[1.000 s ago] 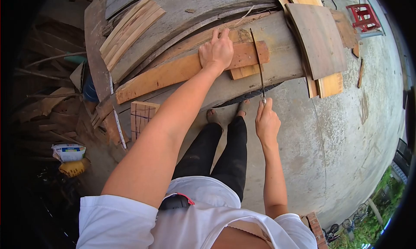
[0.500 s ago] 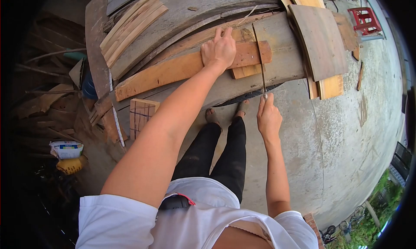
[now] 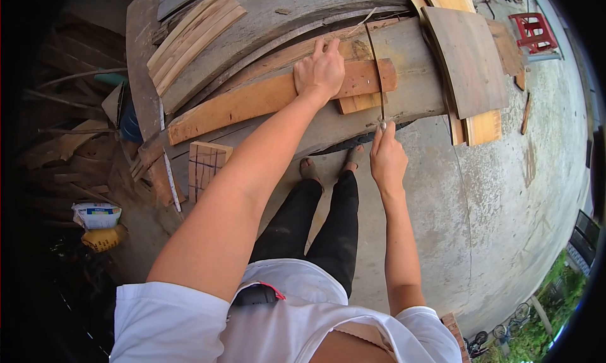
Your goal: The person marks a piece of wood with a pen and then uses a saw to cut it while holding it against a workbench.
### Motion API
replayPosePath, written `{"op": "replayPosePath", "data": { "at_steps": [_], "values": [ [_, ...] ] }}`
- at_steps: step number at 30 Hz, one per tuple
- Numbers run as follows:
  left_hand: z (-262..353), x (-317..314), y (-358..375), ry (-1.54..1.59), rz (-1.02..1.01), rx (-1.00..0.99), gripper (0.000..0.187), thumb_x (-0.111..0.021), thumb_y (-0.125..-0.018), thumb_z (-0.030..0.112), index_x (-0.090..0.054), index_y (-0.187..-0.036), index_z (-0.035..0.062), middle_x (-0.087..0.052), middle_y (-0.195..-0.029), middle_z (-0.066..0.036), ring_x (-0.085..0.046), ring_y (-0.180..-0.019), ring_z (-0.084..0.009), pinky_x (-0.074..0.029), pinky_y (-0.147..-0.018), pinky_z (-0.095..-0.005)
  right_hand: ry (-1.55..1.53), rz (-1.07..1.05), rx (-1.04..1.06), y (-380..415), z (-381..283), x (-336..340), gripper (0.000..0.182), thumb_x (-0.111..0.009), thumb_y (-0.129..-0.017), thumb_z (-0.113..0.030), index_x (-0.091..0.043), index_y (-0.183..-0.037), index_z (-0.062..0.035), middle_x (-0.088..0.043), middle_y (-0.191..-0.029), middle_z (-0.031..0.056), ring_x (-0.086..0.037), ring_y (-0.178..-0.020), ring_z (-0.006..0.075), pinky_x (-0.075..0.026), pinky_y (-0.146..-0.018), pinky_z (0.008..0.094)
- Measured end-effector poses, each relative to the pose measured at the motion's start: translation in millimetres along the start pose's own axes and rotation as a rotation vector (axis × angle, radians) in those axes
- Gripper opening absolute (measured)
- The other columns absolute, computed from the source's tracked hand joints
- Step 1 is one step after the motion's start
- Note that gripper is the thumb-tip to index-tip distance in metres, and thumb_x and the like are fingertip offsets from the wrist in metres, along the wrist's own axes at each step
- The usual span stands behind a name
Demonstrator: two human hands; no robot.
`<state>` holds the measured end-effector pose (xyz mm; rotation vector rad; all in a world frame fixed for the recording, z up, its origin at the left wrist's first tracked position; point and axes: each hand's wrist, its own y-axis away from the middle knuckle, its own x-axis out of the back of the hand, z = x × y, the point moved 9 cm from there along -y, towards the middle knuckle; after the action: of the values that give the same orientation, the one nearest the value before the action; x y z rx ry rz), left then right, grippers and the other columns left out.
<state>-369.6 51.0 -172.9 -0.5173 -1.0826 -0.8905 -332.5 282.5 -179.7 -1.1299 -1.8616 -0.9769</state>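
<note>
My left hand (image 3: 320, 71) is closed over a long reddish-brown wooden board (image 3: 233, 105), its fingers curled past the far edge. My right hand (image 3: 389, 158) grips the handle of a hand saw (image 3: 375, 50), which is mostly hidden in the fist. The thin dark blade crosses the board near its right end, pointing away from me. Beneath that end sits a lighter wooden block (image 3: 361, 104). Board and block rest on a thick weathered grey beam (image 3: 413, 91).
Wide planks (image 3: 466, 66) lie stacked to the right. Cut strips (image 3: 196, 40) sit at the upper left, and a block with dark lines (image 3: 206, 167) is below the beam. A red stool (image 3: 535, 33) stands far right. Scrap wood and bags (image 3: 98, 218) fill the left side.
My right hand has pushed the saw forward, away from my body, and its tip reaches farther past the board. My left hand and the board stay in place.
</note>
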Motion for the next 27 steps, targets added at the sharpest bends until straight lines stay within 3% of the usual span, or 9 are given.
{"op": "replayPosePath", "data": {
  "at_steps": [4,10,14,17,20,25,27],
  "values": [
    [0,4,2,-0.027,0.005,0.009,0.033,-0.041,-0.099,0.03,-0.057,-0.126,0.0207,-0.06,-0.126,-0.007,-0.069,-0.092,-0.0407,-0.05,-0.083,-0.057,0.045,0.046,0.053,-19,-9,3,0.023,-0.045,-0.105,-0.028,-0.044,-0.102,-0.0051,-0.064,-0.07,0.0253,-0.064,-0.067,0.0471,-0.048,-0.057,0.0557],
    [0,2,0,0.009,-0.03,-0.01,0.034,-0.044,-0.097,0.027,-0.057,-0.127,0.0168,-0.056,-0.131,-0.012,-0.069,-0.089,-0.0412,-0.051,-0.081,-0.056,-0.015,-0.071,-0.06,68,32,2,0.022,-0.045,-0.105,-0.027,-0.045,-0.104,-0.0053,-0.065,-0.07,0.0249,-0.064,-0.067,0.0467,-0.048,-0.056,0.055],
    [0,1,0,0.011,-0.009,-0.022,0.034,-0.044,-0.097,0.027,-0.056,-0.128,0.0171,-0.056,-0.131,-0.012,-0.069,-0.09,-0.0409,-0.051,-0.082,-0.0555,0.016,0.007,0.072,9,2,3,0.023,-0.045,-0.105,-0.027,-0.046,-0.105,-0.0045,-0.066,-0.073,0.0248,-0.064,-0.069,0.0475,-0.048,-0.058,0.0555],
    [0,2,0,-0.002,-0.006,-0.023,0.034,-0.045,-0.097,0.027,-0.056,-0.127,0.0171,-0.056,-0.13,-0.013,-0.069,-0.09,-0.0408,-0.051,-0.083,-0.0553,0.002,0.052,0.051,-29,-14,2,0.022,-0.046,-0.105,-0.027,-0.045,-0.105,-0.0047,-0.066,-0.074,0.025,-0.063,-0.07,0.0481,-0.049,-0.059,0.056],
    [-1,3,1,-0.027,0.049,0.003,0.033,-0.042,-0.099,0.029,-0.058,-0.127,0.0213,-0.061,-0.123,-0.006,-0.068,-0.094,-0.0395,-0.051,-0.083,-0.0554,-0.009,-0.002,0.039,2,3,2,0.023,-0.045,-0.105,-0.028,-0.045,-0.106,-0.0052,-0.065,-0.073,0.0249,-0.063,-0.069,0.0486,-0.048,-0.059,0.0563],
    [-3,1,-1,0.001,0.012,-0.02,0.034,-0.044,-0.098,0.027,-0.056,-0.129,0.018,-0.057,-0.127,-0.011,-0.069,-0.089,-0.0398,-0.051,-0.082,-0.0545,-0.055,-0.098,-0.074,64,33,2,0.024,-0.043,-0.106,-0.029,-0.046,-0.106,-0.0055,-0.065,-0.073,0.0253,-0.063,-0.071,0.049,-0.048,-0.06,0.0568],
    [0,0,-1,0.008,0.019,-0.03,0.035,-0.044,-0.098,0.027,-0.055,-0.13,0.0185,-0.057,-0.127,-0.011,-0.069,-0.088,-0.0397,-0.051,-0.082,-0.0542,-0.038,-0.075,-0.046,35,18,2,0.024,-0.043,-0.106,-0.029,-0.046,-0.106,-0.0051,-0.065,-0.073,0.0257,-0.063,-0.072,0.0491,-0.048,-0.06,0.0569]
  ]
}}
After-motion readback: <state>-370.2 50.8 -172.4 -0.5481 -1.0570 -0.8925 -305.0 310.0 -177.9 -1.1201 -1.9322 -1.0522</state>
